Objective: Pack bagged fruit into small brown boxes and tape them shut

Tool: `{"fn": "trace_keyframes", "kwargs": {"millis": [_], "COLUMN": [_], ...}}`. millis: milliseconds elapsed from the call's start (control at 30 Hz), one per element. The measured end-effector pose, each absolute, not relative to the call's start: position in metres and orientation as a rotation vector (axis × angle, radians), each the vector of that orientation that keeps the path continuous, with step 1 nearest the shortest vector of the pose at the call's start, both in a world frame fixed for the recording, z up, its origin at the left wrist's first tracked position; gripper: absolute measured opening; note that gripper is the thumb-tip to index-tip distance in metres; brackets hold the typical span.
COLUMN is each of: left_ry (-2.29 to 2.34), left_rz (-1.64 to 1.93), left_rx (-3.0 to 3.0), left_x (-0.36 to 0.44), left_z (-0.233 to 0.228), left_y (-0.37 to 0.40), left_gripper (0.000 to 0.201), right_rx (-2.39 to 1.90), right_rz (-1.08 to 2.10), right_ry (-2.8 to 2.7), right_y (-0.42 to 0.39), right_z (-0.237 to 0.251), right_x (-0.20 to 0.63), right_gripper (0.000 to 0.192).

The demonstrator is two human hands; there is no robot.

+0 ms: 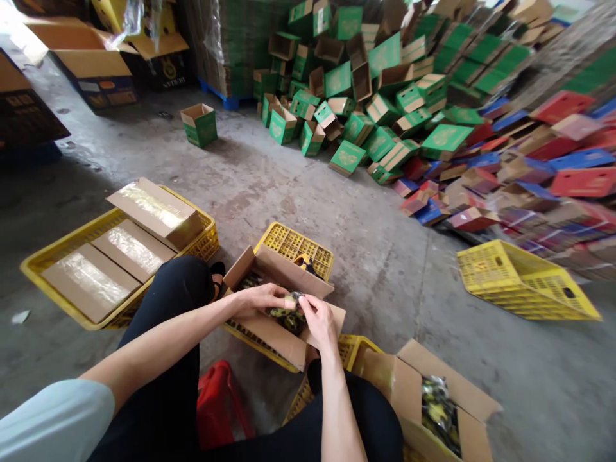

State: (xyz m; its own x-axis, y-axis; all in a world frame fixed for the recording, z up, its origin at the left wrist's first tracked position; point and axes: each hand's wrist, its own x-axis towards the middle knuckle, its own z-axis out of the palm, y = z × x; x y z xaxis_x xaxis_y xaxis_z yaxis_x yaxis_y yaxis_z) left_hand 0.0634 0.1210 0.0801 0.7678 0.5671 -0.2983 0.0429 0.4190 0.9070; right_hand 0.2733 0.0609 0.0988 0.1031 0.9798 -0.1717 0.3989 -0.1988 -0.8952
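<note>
My left hand (264, 299) and my right hand (318, 319) meet over an open cardboard box (276, 333). Between their fingertips they pinch a small clear plastic packet (287, 312) with dark and yellow-green contents, whose kind is too small to tell. More such dark packets lie inside the box, partly hidden by my hands. The box rests on an upturned yellow crate (301, 242). A yellow and black object (305, 262), perhaps a tape dispenser, sits on the crate behind the box. By my right knee, another open cardboard box (407, 401) holds similar packets (439, 410).
On the left, a yellow crate (33, 279) holds taped cartons (91, 282). A red plastic object (215, 404) lies between my legs. Another yellow crate (510, 276) lies at right. Piles of green boxes (349, 157) and red and blue boxes (582, 181) stand behind.
</note>
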Motion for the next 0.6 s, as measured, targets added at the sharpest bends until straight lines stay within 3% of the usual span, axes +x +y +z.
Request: {"fn": "trace_keyframes", "kwargs": {"millis": [200,367,600], "left_ry": [0.914,1.312,1.254], "left_rz": [0.565,0.541,0.522], "left_rx": [1.231,1.775,2.097], "left_x": [0.050,0.032,0.034], "left_z": [0.070,0.061,0.050], "left_y": [0.142,0.155,0.144], "left_gripper": [0.053,0.036,0.040], "right_rx": [-1.633,-1.700,-1.754], "right_rz": [1.143,0.985,0.844], "right_ry": [-1.148,-1.565,-2.008], "right_y": [0.066,0.068,0.068], "right_z": [0.089,0.081,0.067], "right_x": [0.271,0.261,0.241], "right_gripper": [0.048,0.029,0.034]}}
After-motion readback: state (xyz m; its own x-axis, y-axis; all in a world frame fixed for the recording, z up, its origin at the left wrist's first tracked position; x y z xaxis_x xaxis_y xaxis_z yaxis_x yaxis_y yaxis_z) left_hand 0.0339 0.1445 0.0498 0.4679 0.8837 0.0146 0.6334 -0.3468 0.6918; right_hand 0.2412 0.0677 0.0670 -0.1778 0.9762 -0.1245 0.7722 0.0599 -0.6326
